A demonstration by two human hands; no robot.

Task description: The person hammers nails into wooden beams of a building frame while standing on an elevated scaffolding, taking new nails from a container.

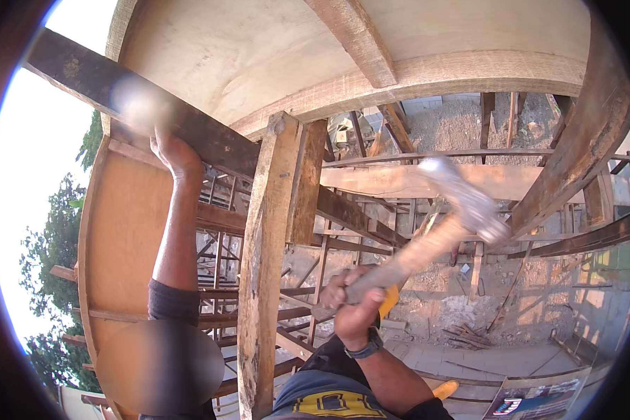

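Observation:
My left hand [178,155] reaches up and grips the lower edge of a dark wooden beam [210,133]; its fingertips are partly hidden by the beam and a blurred patch. In my right hand [357,311] is a hammer [430,245], its wooden handle slanting up to the right. The metal head is smeared by motion and is in the air, apart from the timber. Between my arms stands an upright wooden post [267,259], with a short wooden block [306,185] against its right side near the top.
Plywood panels framed with timber [483,70] curve overhead, and another orange-brown panel [129,238] stands at the left. A thick slanted timber [584,126] is at the right. Far below, beyond crossing struts, lies a rubble-strewn floor [462,308] with a pile of sticks [467,336].

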